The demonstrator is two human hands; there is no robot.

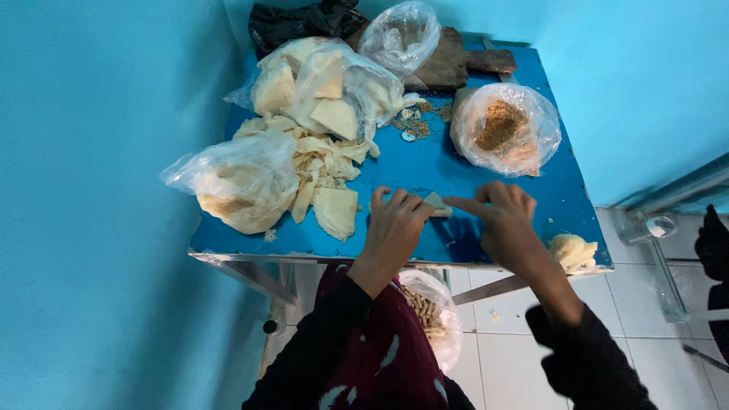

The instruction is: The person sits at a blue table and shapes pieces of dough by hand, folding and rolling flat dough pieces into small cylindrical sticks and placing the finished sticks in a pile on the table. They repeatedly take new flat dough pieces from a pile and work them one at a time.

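On the table, both hands meet at a wrapper near 6 o'clock. A sheet pile lies at 9, a filling bag at 2, a board at 12, a dough lump at 4.

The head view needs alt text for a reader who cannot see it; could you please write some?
A person's left hand and right hand pinch a small pale folded dough piece on a blue metal table. Clear plastic bags of pale dough sheets lie left, and a clear plastic bag of brown crumbly filling behind.
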